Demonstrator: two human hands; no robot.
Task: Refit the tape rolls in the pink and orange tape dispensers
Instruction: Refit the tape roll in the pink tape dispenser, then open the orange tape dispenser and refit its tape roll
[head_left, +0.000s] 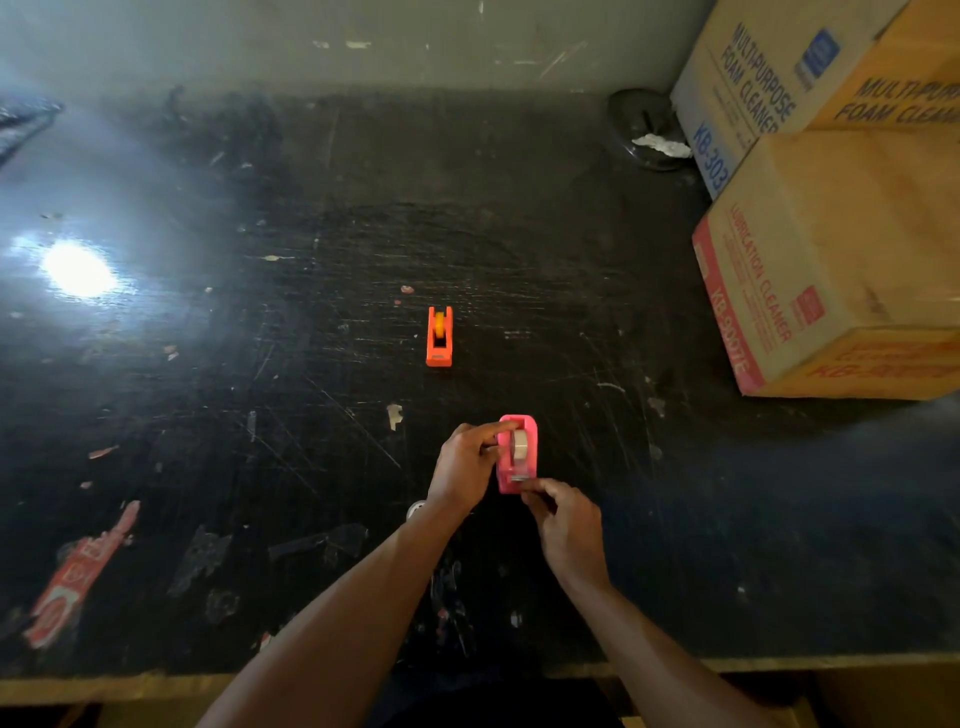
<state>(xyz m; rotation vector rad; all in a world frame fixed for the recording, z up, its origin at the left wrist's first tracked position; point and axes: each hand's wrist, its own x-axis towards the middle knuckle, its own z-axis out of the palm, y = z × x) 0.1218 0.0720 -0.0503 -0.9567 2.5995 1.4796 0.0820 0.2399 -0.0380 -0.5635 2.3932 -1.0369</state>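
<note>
The pink tape dispenser (525, 431) stands on the black table (260, 389) near its front, with a pale tape roll (520, 446) seated in it. My left hand (465, 462) grips the dispenser's left side, forefinger laid over the top by the roll. My right hand (563, 522) pinches at the dispenser's near end by the cutter; whether it holds the tape's end is hidden. The orange tape dispenser (439, 338) stands farther back at mid-table with an orange roll in it, untouched.
Stacked cardboard boxes (841, 249) fill the right side. A dark round dish (647, 130) with white crumpled paper sits at the back right by the wall. A small white round thing (415, 509) peeks out beside my left wrist. Torn sticker scraps (78, 577) dot the table's left.
</note>
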